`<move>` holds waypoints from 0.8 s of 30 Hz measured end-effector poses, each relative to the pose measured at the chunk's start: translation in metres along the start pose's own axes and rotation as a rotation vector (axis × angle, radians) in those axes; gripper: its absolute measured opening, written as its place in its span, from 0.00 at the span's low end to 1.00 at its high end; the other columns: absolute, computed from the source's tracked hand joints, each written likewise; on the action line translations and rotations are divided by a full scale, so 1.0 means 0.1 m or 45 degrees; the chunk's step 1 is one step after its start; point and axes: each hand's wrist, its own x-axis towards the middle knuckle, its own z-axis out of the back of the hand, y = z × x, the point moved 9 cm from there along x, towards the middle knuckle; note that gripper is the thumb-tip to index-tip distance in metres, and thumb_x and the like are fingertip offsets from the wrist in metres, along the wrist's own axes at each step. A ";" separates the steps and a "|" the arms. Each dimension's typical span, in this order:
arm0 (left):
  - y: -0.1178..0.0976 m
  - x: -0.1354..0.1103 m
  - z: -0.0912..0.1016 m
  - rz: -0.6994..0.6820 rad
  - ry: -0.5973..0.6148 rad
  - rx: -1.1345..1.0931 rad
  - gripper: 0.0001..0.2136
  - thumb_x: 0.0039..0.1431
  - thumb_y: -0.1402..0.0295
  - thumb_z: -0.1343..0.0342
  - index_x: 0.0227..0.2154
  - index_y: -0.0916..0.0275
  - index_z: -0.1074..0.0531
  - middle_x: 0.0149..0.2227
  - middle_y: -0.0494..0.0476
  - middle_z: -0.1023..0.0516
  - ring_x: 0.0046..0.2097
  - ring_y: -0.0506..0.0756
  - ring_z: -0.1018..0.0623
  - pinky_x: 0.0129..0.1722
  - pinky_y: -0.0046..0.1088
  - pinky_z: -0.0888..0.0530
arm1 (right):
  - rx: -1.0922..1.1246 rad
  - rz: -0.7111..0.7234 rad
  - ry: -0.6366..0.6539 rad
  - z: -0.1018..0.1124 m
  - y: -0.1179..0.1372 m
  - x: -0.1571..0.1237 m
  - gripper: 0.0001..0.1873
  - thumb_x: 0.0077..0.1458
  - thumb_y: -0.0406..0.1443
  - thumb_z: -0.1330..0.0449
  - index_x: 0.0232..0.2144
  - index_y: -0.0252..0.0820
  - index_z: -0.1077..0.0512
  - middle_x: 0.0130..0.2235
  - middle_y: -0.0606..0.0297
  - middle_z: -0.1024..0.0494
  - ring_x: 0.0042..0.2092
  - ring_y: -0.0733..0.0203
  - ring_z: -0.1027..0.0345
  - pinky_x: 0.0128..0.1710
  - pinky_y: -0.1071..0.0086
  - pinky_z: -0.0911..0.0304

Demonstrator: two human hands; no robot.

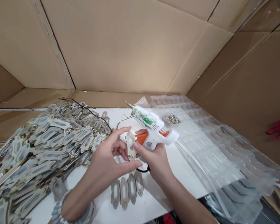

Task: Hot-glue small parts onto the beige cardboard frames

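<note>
Frame piece [130,144] held above desk [179,169], pinched by right fingers [143,150]; left fingers [117,133] curve round it, whether gripping can't tell. Glue gun [147,120] just behind. Four similar pieces [127,190] lined up nearer; large loose pile [49,146] at left looks untouched, so probably early on.

Smooth plastic glue gun [156,136], matt frame pieces [60,123], matt cardboard walls [130,46], glossy plastic trays [233,146]
</note>
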 end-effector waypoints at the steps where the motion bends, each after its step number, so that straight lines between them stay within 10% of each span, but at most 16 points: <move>1: 0.05 0.00 -0.02 0.064 0.018 -0.087 0.37 0.42 0.63 0.32 0.57 0.58 0.37 0.23 0.42 0.30 0.25 0.48 0.28 0.31 0.25 0.27 | -0.014 -0.005 -0.002 0.00 -0.01 0.00 0.16 0.41 0.39 0.31 0.35 0.43 0.27 0.23 0.72 0.25 0.24 0.64 0.31 0.25 0.71 0.31; 12: 0.16 0.02 0.08 0.102 -0.117 -0.203 0.14 0.51 0.60 0.40 0.39 0.61 0.29 0.18 0.45 0.29 0.22 0.50 0.27 0.25 0.24 0.30 | -0.229 0.165 0.017 0.07 0.08 -0.04 0.13 0.51 0.45 0.36 0.37 0.45 0.25 0.22 0.70 0.27 0.23 0.63 0.33 0.24 0.70 0.33; 24: 0.16 -0.02 0.56 0.020 -0.499 -0.207 0.15 0.50 0.60 0.38 0.40 0.61 0.29 0.19 0.44 0.28 0.22 0.49 0.27 0.26 0.23 0.31 | -0.977 0.946 0.442 -0.10 0.42 -0.19 0.09 0.59 0.31 0.46 0.34 0.44 0.25 0.42 0.60 0.19 0.39 0.58 0.23 0.34 0.67 0.34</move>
